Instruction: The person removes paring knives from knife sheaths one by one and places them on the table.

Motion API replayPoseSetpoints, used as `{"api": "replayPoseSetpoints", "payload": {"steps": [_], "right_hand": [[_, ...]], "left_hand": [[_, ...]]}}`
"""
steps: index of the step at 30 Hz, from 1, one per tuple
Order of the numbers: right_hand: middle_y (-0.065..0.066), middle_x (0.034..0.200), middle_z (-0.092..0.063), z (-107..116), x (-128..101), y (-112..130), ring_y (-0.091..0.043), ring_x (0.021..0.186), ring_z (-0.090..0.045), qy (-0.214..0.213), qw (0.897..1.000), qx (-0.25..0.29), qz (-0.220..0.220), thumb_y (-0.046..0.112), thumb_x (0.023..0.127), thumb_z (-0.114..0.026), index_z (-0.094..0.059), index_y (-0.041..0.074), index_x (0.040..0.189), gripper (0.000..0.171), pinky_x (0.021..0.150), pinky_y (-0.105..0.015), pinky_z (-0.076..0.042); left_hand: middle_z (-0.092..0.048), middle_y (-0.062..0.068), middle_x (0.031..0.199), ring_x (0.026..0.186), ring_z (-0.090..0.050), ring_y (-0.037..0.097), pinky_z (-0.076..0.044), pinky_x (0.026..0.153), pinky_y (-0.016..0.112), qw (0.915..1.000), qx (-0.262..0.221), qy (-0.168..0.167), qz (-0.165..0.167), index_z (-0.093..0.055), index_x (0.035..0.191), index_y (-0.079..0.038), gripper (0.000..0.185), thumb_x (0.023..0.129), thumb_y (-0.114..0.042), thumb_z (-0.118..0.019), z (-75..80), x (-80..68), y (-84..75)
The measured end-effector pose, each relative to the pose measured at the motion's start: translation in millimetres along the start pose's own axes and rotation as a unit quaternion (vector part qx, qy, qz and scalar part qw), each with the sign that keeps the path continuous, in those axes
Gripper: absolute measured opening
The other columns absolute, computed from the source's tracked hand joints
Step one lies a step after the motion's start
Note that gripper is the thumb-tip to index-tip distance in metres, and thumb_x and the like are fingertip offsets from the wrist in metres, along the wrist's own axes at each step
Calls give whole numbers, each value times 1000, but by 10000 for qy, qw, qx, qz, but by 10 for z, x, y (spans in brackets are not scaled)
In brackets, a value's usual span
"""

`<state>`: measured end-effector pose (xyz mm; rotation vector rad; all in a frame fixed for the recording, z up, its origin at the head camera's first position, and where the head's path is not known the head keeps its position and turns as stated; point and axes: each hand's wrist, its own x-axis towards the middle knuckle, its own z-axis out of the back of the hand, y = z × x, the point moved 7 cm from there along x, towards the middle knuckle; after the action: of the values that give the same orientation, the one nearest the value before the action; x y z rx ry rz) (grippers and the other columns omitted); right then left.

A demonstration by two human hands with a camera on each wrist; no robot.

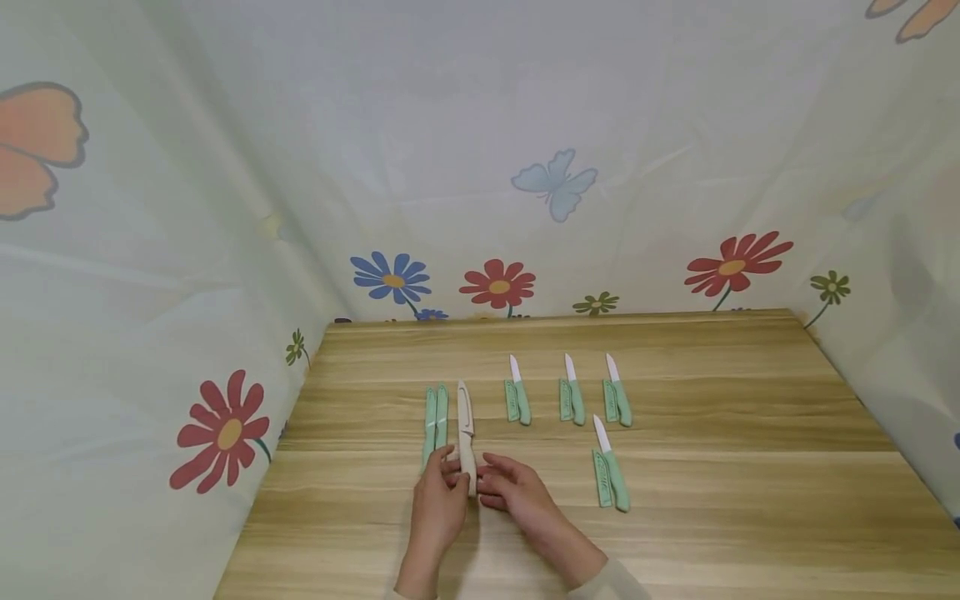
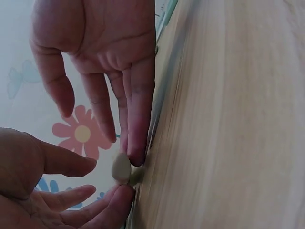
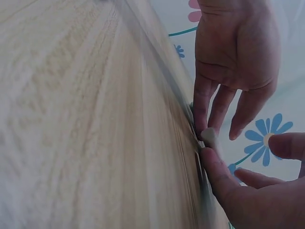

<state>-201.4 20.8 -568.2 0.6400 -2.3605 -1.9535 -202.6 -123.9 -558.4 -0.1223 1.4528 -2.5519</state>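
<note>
Standing at the near edge of the wooden table point(image 1: 750, 517), a person works in a space hemmed by flowered fabric point(image 1: 150, 250) on the left, back and right; the tabletop has wide bare wood along its near side and on the far right.

Farthest left lie two green sheathed knives point(image 1: 435, 421), side by side and touching, pointing away from the person. Just to their right lies a cream-white sheathed knife point(image 1: 467, 433), its handle end toward the person.

The left hand point(image 1: 438, 500) comes in from below with fingers extended, their tips pressing the cream handle from the left. The right hand point(image 1: 517, 492) meets it from the right, fingertips on the same handle end. From the wrist views the fingers point(image 2: 138, 138) look mostly straight and merely touch the handle's butt; neither hand is wrapped around it.

Further right, three green-handled knives with bare white blades sit in a row point(image 1: 570, 396), each with a green sheath beside its handle. A fourth such knife and sheath point(image 1: 611, 467) lie nearer, just right of the right hand.
</note>
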Motion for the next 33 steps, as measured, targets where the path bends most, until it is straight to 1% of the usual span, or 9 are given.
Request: {"api": "replayPoseSetpoints", "payload": {"steps": [4, 6, 9, 14, 16, 19, 26, 30, 33], "right_hand": [[-37, 139, -56, 41, -13, -7, -29, 110, -72, -57, 10000, -14, 1, 3, 103, -52, -35, -17, 150, 54, 92, -41, -63], [-36, 134, -60, 64, -20, -11, -28, 104, -73, -132, 9999, -57, -3, 3, 102, -54, -38, -18, 148, 54, 88, -40, -64], [-31, 125, -67, 109, -27, -21, -22, 95, -73, -298, 9994, -168, -19, 4, 100, -58, -44, -17, 145, 52, 83, -37, -64], [-24, 114, -71, 169, -39, -36, -16, 85, -71, -392, 9990, -205, -3, 2, 101, -59, -50, -19, 138, 44, 74, -29, -63], [-21, 108, -72, 185, -53, -28, -14, 81, -70, -418, 9989, -213, -5, 1, 100, -59, -52, -20, 136, 42, 71, -26, -62], [-16, 102, -73, 221, -68, -17, -13, 76, -68, -522, 9982, -285, -15, 3, 100, -61, -54, -19, 135, 42, 68, -26, -61], [-12, 102, -74, 336, -101, -19, -14, 78, -72, -771, 9966, -284, -102, 11, 100, -66, -62, -15, 127, 38, 69, -28, -62], [-10, 100, -74, 375, -119, -18, -13, 78, -73, -813, 9960, -348, -155, 13, 98, -68, -63, -13, 125, 37, 69, -28, -62], [-12, 102, -75, 400, -145, -14, -13, 77, -72, -846, 9953, -437, -169, 12, 98, -69, -63, -12, 125, 37, 70, -29, -62]], "left_hand": [[-74, 12, 111, 91, -72, 21, -59, 70, 32, 10000, -46, -1, 27, -56, 140, -4, 50, 92, -3, -70, -7, -2, -1], [-73, 13, 110, 90, -72, 21, -58, 67, 30, 9998, -152, 91, 78, -55, 141, -2, 54, 90, -2, -72, -22, -8, 3], [-71, 17, 114, 93, -73, 23, -60, 67, 29, 9977, -485, 416, 229, -51, 145, 1, 60, 89, -2, -75, -73, -16, 25], [-69, 23, 121, 98, -73, 25, -62, 68, 31, 9884, -974, 1136, 269, -45, 149, 8, 67, 91, -3, -75, -169, -29, 15], [-69, 24, 121, 98, -73, 25, -62, 68, 31, 9852, -1084, 1314, 213, -44, 150, 9, 68, 91, -3, -75, -196, -39, -2], [-69, 24, 121, 95, -72, 23, -62, 67, 30, 9810, -1222, 1503, 131, -45, 150, 9, 69, 90, -3, -76, -239, -58, -34], [-67, 17, 115, 91, -72, 20, -61, 69, 26, 9719, -1465, 1840, 42, -51, 148, 4, 71, 83, 2, -80, -349, -118, -105], [-67, 14, 113, 90, -73, 18, -61, 69, 25, 9708, -1479, 1889, 3, -54, 146, 2, 70, 81, 3, -81, -393, -153, -136], [-67, 13, 114, 92, -73, 17, -61, 70, 24, 9720, -1404, 1886, -57, -54, 145, 2, 70, 81, 3, -81, -421, -169, -145]]}}
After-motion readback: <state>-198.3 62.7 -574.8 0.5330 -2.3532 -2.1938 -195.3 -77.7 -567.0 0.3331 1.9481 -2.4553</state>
